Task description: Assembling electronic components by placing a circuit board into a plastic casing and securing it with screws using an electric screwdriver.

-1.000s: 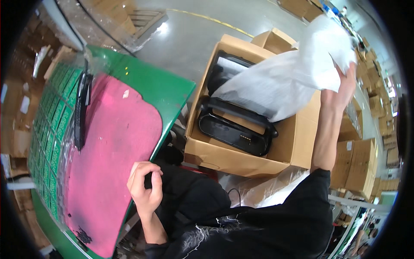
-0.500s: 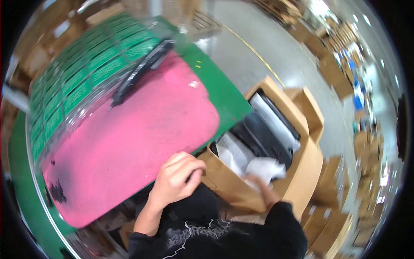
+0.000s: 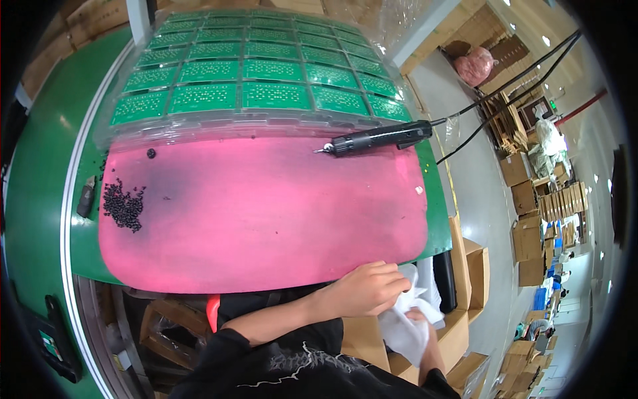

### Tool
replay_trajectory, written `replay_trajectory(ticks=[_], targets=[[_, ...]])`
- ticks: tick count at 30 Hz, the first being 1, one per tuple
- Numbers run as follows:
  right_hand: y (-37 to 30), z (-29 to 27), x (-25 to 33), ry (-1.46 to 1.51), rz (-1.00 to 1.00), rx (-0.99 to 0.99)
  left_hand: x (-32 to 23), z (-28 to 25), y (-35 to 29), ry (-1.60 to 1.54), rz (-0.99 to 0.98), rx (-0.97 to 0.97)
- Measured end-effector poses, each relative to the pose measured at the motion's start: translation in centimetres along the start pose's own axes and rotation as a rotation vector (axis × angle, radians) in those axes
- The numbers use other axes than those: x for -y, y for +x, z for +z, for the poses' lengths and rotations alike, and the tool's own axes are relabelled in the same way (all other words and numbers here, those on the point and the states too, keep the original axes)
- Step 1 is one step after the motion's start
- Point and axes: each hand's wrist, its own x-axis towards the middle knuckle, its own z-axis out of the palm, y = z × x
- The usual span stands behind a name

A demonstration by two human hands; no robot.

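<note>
At the cardboard carton [image 3: 459, 263] just beside the worktop [image 3: 437, 229], the right grip [image 3: 424, 322] clasps a crumpled white wrapping [image 3: 403, 338]. The left grip [image 3: 372, 289], fingers curled, is right next to it; whether it holds any of the wrapping cannot be told. On the pink mat [image 3: 266, 213] lie a black electric screwdriver [image 3: 377, 139] and a heap of tiny black pieces [image 3: 124, 207], with green circuit boards [image 3: 276, 95] beyond.
</note>
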Motion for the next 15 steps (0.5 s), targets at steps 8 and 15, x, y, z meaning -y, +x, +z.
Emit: replay_trajectory(ticks=[8,15], targets=[[-3.0,-7.3,-11.0,-0.206,0.2,-0.054,0.7,0.0,0.0,-0.055,0.011,-0.024],[-4.8,-9.6,-27.2,-0.292,0.616,-0.077,0.3,-1.3,1.5,-0.12,0.009,0.028]])
